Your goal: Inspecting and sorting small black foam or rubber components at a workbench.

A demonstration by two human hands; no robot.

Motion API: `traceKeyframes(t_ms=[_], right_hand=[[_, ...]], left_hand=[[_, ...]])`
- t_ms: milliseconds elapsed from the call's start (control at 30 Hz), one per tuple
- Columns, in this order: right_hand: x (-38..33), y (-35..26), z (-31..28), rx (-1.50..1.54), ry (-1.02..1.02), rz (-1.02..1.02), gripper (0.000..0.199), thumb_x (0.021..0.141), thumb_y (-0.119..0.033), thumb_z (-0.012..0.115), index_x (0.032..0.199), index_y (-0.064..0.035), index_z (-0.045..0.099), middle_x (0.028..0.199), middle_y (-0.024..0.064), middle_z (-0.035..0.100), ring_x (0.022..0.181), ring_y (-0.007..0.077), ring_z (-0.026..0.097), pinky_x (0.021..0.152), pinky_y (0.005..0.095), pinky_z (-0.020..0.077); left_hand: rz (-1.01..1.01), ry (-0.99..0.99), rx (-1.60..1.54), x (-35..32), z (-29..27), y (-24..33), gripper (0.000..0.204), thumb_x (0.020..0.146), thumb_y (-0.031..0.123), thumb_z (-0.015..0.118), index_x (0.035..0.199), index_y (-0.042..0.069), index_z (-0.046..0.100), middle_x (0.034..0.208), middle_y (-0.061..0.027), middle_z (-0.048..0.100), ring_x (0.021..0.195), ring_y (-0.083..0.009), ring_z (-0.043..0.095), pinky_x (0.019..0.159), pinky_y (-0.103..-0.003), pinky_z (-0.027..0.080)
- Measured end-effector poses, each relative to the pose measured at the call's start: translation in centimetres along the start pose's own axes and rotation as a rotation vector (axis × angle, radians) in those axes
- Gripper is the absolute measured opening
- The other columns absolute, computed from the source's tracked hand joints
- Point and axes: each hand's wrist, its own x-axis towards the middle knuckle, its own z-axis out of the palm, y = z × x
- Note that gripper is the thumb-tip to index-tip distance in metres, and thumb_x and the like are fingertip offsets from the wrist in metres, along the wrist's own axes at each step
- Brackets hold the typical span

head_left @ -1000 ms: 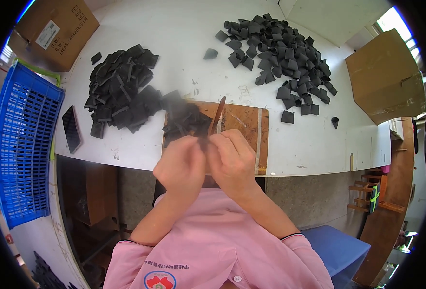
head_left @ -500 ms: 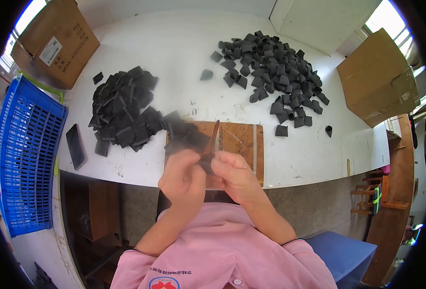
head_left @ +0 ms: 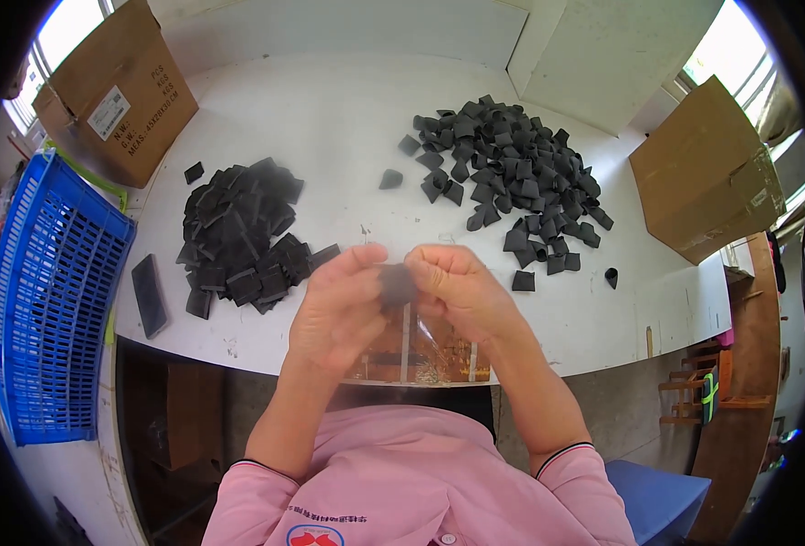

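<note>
A white worktop (head_left: 348, 127), scuffed here and there, spreads across the view. Beside its left edge is a blue plastic crate with slotted walls (head_left: 65, 309); a brown cardboard box with a white label (head_left: 116, 91) is at its far left, and a plain brown cardboard box (head_left: 707, 173) at its right. Farther back on the right lies a broad heap of dark grey curled pieces (head_left: 521, 164); on the left, a smaller heap of flat black squarish pieces (head_left: 238, 232). A brown wooden board with a pale strip (head_left: 384, 350) lies at the near edge, partly hidden by the forearms.

Over it the bare left hand (head_left: 343, 305) and bare right hand (head_left: 457, 289) come close together. A dark flat phone (head_left: 149, 296) rests near the smaller heap.

Between the hands is a small dark grey piece with a matt face (head_left: 397, 286) — roughly square, slightly blurred, its sides partly covered by fingers. The right grip is narrow, thumb and finger pinching the piece's upper right edge. The left grip has its fingers at the piece's left side — whether they clasp it, I cannot tell.
</note>
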Motion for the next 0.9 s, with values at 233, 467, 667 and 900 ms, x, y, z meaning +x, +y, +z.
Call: traceKeyframes(t_ms=[233,467,667,900], right_hand=[[0.3,-0.6,0.9,-0.040,-0.066,-0.109,0.023,0.088,-0.027,0.053,0.075,-0.0073,0.051,0.064,-0.0075,0.041,0.054,0.0022,0.031,0.048,0.0163,0.0248],[0.5,1.3,0.0,-0.193,-0.028,-0.171,0.023,0.089,-0.022,0.052,0.074,-0.0057,0.050,0.060,-0.0056,0.042,0.055,0.0028,0.038,0.049,0.0184,0.0312],[-0.1,0.4,0.8,-0.629,0.300,-0.352,0.022,0.085,-0.023,0.055,0.084,-0.0003,0.054,0.071,0.0038,0.052,0.060,0.0112,0.049,0.052,0.0214,0.0384],[-2.1,1.0,2.4,-1.134,0.481,-0.886,0.033,0.074,-0.025,0.067,0.094,-0.0010,0.056,0.083,0.0079,0.053,0.068,0.0204,0.053,0.052,0.0286,0.0453]], left_hand=[[-0.002,-0.169,-0.316,-0.1,-0.7,-0.8,0.028,0.083,-0.002,0.042,0.112,-0.003,0.044,0.077,-0.0122,0.055,0.032,-0.0047,0.033,0.033,-0.019,0.025],[0.313,-0.020,0.225,0.0,-0.5,-2.0,0.027,0.080,-0.002,0.044,0.107,-0.003,0.044,0.071,-0.0079,0.054,0.036,-0.0032,0.031,0.034,-0.017,0.024],[0.692,0.204,0.856,0.4,0.9,-2.2,0.033,0.079,0.000,0.043,0.111,-0.004,0.045,0.086,-0.0096,0.057,0.068,-0.0102,0.051,0.056,-0.021,0.039],[0.858,-0.103,1.258,1.2,1.4,-1.2,0.015,0.071,-0.008,0.057,0.083,0.001,0.059,0.086,-0.0075,0.059,0.077,-0.0161,0.055,0.069,-0.025,0.044]])
